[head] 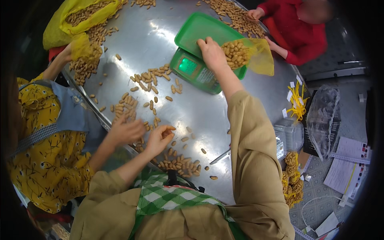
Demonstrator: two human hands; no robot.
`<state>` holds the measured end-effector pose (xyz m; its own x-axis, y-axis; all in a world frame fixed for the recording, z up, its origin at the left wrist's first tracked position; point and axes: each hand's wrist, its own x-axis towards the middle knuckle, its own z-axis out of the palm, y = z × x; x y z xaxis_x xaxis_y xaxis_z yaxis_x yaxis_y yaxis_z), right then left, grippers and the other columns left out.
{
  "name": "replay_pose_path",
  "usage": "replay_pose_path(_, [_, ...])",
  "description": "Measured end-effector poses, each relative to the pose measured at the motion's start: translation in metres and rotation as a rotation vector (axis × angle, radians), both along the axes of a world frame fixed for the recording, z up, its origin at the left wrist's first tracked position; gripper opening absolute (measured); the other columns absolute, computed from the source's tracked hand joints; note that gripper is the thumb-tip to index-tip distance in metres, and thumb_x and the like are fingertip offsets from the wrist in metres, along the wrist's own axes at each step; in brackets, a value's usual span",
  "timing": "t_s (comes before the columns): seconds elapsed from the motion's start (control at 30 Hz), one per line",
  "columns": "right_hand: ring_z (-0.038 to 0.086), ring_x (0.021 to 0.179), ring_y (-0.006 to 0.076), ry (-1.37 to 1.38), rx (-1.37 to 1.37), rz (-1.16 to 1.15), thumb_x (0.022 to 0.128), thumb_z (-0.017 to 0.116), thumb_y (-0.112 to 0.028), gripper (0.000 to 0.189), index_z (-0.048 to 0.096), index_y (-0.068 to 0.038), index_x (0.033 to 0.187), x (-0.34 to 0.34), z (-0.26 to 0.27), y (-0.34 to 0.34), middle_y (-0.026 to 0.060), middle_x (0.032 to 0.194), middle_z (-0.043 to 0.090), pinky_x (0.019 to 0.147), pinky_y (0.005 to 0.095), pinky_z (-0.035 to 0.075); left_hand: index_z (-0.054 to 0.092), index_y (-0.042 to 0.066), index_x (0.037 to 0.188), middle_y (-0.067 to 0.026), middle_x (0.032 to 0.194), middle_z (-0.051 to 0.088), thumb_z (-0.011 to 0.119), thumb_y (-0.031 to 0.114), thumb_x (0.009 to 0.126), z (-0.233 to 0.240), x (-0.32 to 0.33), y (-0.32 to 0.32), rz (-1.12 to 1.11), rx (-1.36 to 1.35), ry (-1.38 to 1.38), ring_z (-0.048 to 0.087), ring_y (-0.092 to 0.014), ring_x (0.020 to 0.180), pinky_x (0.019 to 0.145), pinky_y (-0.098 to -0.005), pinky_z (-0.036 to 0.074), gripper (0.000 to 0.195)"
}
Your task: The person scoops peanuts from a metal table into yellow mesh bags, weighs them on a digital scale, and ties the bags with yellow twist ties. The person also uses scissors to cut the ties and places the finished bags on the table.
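My right hand (212, 54) reaches over the green tray (192, 28) of a digital scale, fingers bent down; whether they pinch anything is hidden. Beside that hand, a yellow mesh bag (262, 57) of peanuts (235, 54) lies on the tray, its loose end hanging over the right rim. The scale's display (188, 66) glows green. My left hand (160, 138) hovers above the near left of the metal table (198, 114), thumb and forefinger slightly apart with nothing visible between them. Loose peanuts (180, 165) lie just below it.
A co-worker's blurred hand (127, 132) is close to my left hand. Another person's hand (255, 14) is by the far peanuts. Scissors (220, 157) lie near my right sleeve. Yellow tagged ties (297, 102), clear plastic boxes (288, 135) and filled mesh bags (292, 180) stand right.
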<state>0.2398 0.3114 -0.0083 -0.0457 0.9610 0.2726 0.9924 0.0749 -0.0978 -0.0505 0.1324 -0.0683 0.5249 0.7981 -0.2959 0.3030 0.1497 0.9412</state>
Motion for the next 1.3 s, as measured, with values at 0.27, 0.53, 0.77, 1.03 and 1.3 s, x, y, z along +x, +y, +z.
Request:
replay_pose_path(0.27, [0.056, 0.09, 0.0324, 0.116, 0.203, 0.08, 0.07, 0.057, -0.001, 0.02, 0.058, -0.005, 0.089, -0.026, 0.014, -0.024, 0.0164, 0.097, 0.054, 0.075, 0.0403, 0.05, 0.063, 0.003, 0.097, -0.0034, 0.079, 0.057, 0.063, 0.006, 0.079, -0.001, 0.0, 0.016, 0.058, 0.014, -0.004, 0.053, -0.01, 0.067, 0.061, -0.0231, 0.044, 0.018])
replay_pose_path(0.53, [0.057, 0.093, 0.0286, 0.199, -0.343, 0.097, 0.074, 0.069, -0.027, 0.041, 0.056, -0.013, 0.11, -0.093, -0.053, -0.092, 0.0128, 0.105, 0.049, 0.076, 0.0398, 0.05, 0.063, 0.003, 0.097, -0.0037, 0.079, 0.057, 0.063, 0.005, 0.079, 0.003, 0.007, 0.014, 0.016, -0.018, 0.001, 0.054, -0.01, 0.068, 0.061, -0.0229, 0.045, 0.018])
replay_pose_path(0.77, [0.057, 0.092, 0.0293, 0.35, -0.287, 0.18, 0.075, 0.069, -0.026, 0.031, 0.057, -0.01, 0.099, -0.1, -0.094, -0.094, 0.0127, 0.103, 0.048, 0.075, 0.0388, 0.05, 0.062, 0.002, 0.1, -0.0003, 0.078, 0.056, 0.061, 0.005, 0.083, -0.007, 0.0, 0.008, 0.0, -0.014, -0.024, 0.05, -0.006, 0.066, 0.059, -0.0205, 0.042, 0.018])
replay_pose_path(1.03, [0.06, 0.079, 0.031, 0.452, -0.332, 0.26, 0.074, 0.068, -0.015, 0.017, 0.061, -0.009, 0.088, -0.101, -0.106, -0.101, 0.0145, 0.087, 0.052, 0.071, 0.0402, 0.05, 0.062, 0.001, 0.097, -0.002, 0.078, 0.056, 0.062, 0.003, 0.08, -0.005, 0.0, 0.008, 0.008, -0.05, -0.019, 0.052, -0.009, 0.067, 0.061, -0.0218, 0.043, 0.017])
replay_pose_path(1.3, [0.059, 0.068, 0.027, 0.705, -0.187, 0.143, 0.069, 0.07, -0.006, 0.011, 0.065, -0.006, 0.08, -0.083, -0.073, -0.086, 0.0127, 0.076, 0.055, 0.063, 0.0359, 0.048, 0.063, 0.002, 0.097, -0.0026, 0.077, 0.057, 0.062, 0.004, 0.079, -0.01, 0.001, 0.009, 0.012, -0.037, -0.025, 0.052, -0.008, 0.066, 0.06, -0.022, 0.043, 0.017])
